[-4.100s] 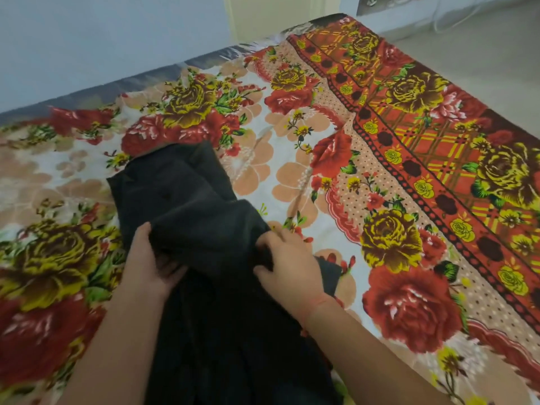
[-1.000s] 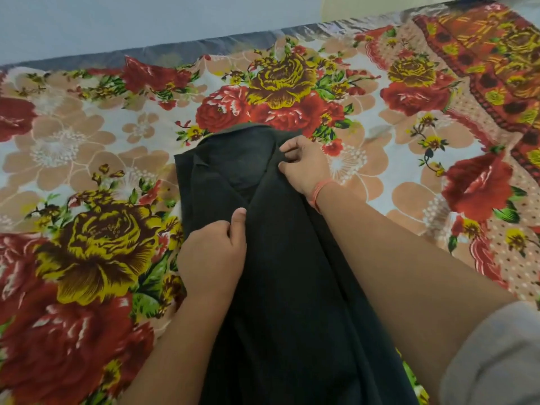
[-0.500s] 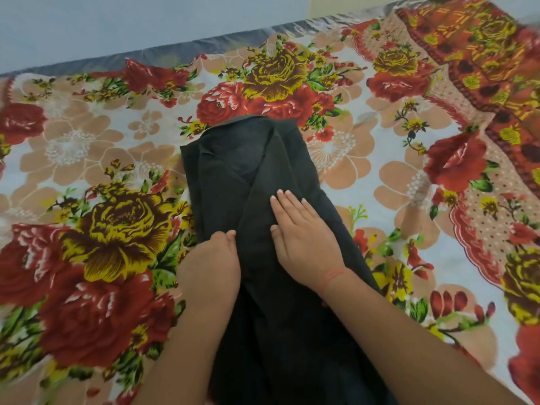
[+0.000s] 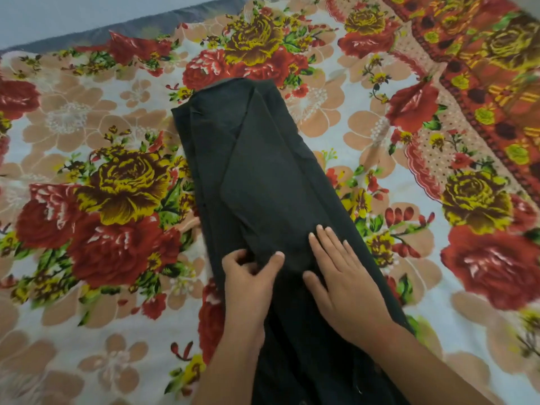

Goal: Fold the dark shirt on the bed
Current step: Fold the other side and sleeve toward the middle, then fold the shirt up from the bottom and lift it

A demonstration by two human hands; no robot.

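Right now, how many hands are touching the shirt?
2. The left hand pinches a fold of the shirt at the near end of its folded part. The right hand lies flat on it, just beside. No others show.

Soft, even indoor light; faint shadows, no glare; slight blur and wide-angle bending toward edges.

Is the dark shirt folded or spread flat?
Partly folded: dark shirt lies as a narrow strip, both sides lapped inward, not yet folded end to end.
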